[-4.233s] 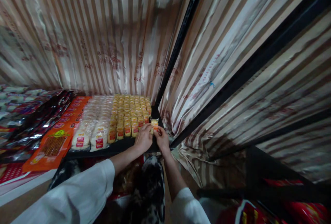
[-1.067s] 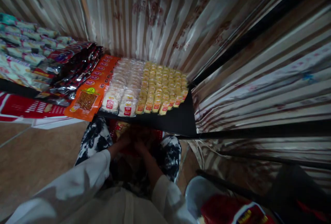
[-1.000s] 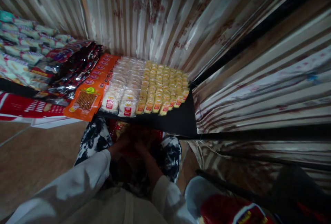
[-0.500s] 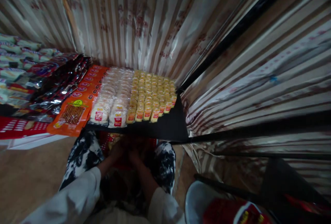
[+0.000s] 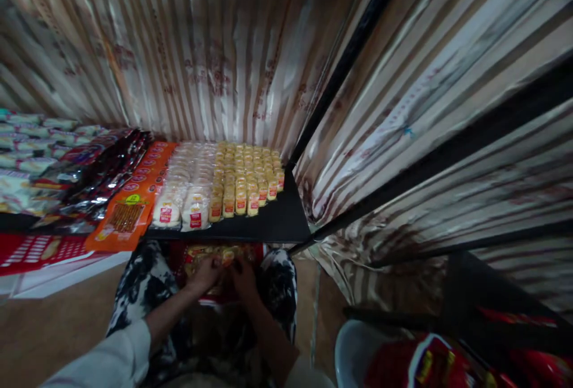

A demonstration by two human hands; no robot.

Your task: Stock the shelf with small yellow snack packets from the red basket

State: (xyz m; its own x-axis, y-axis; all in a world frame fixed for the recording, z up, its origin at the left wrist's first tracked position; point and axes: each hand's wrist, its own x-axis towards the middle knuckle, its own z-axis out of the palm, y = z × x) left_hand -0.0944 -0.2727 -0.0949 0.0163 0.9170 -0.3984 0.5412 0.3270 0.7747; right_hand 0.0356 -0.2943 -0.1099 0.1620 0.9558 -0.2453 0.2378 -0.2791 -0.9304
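My left hand [image 5: 205, 273] and my right hand [image 5: 243, 274] are down in my lap, side by side inside a red box [image 5: 215, 256] of small yellow snack packs held between my knees. Their fingers curl into the packs; it is too dark to see what they grip. Above the box runs a black shelf [image 5: 273, 221] with rows of small yellow snack packs [image 5: 244, 176] standing upright. White round packs [image 5: 185, 188] lie to their left.
Orange flat packs [image 5: 129, 203] and dark shiny bags [image 5: 96, 167] lie further left on the shelf. Striped satin cloth [image 5: 215, 59] covers the wall behind. A black upright post [image 5: 340, 71] stands at the shelf's right end. A red package [image 5: 425, 364] lies at the lower right.
Earlier both hands stood a yellow pack on the shelf's right end. They then dropped into the red box in my lap, and the view has tilted so the box's contents show.
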